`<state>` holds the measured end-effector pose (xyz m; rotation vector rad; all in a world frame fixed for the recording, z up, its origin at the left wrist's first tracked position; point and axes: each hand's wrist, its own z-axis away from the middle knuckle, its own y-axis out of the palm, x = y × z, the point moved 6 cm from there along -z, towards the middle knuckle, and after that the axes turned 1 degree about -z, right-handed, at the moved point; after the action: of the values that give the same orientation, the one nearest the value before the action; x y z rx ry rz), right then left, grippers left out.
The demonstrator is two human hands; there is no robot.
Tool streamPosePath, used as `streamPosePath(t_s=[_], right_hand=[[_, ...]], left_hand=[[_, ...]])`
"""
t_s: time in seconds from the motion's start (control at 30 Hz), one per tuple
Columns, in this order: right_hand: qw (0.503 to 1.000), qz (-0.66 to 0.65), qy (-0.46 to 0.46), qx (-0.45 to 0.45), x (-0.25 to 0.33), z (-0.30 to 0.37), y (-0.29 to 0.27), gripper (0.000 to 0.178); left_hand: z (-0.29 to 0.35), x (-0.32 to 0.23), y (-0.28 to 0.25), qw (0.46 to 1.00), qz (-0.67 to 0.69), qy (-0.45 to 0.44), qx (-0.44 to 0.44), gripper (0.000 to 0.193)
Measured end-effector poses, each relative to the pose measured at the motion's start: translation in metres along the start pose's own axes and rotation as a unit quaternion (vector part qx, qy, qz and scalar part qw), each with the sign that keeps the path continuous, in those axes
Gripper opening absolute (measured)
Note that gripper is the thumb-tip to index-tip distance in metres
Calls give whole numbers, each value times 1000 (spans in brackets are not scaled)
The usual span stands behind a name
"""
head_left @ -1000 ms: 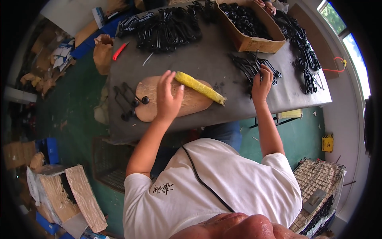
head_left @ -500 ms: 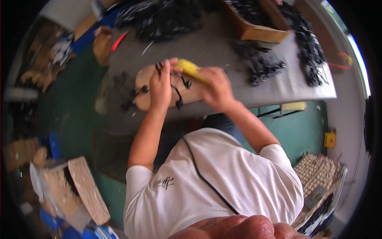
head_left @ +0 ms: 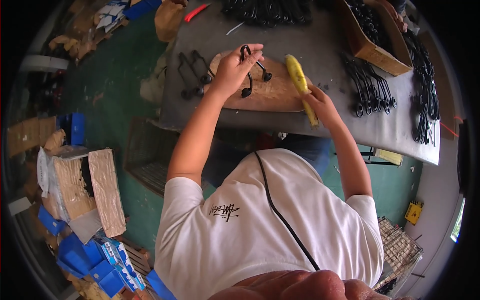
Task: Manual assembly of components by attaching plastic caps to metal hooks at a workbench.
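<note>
My left hand (head_left: 231, 72) is closed on a black bent metal rod (head_left: 250, 80), its two legs ending in round black knobs. The piece stands over a worn brown board (head_left: 282, 95) with rounded ends, knobs at or just above its surface. To the right, my right hand (head_left: 322, 106) grips a yellow club-shaped tool (head_left: 297, 75), thicker at its far end. It slants across the board's right end, apart from the rod. Left of the board lie several similar black rods with knobs (head_left: 192, 75).
Several black rods with ring ends (head_left: 372, 90) lie on the grey table (head_left: 330, 30) at right. Behind them is a cardboard box (head_left: 382, 56) of black parts. Black pieces (head_left: 270, 11) heap at the far edge. A red-handled tool (head_left: 196, 12) lies far left.
My right hand has drawn the yellow tool away from the left hand, and it now points away from me. The left hand still holds the black rod. The whole view has shifted.
</note>
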<state>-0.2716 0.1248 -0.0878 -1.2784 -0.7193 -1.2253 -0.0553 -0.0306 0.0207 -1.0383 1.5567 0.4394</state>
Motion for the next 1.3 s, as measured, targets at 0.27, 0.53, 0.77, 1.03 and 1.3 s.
streamPosePath(t_s=[0.27,0.53,0.77,1.03,1.3], right_hand=[[954,-289,76,-16,42,26,23,31],[943,174,-240,-152,114,2,40,75],[973,227,-24,37,39,-32,54,71],[983,63,-107,-136,148,46,3,65],[947,167,-233,-143,101,-4,46,69]], left_hand=[[5,-13,-15,980,-194,34,-35,26],[4,-15,-13,957,-274,66,-62,26],[13,-16,-19,981,-168,5,-102,24],[31,-15,12,988,-100,17,-114,18],[20,-32,18,983,-130,37,-127,21]])
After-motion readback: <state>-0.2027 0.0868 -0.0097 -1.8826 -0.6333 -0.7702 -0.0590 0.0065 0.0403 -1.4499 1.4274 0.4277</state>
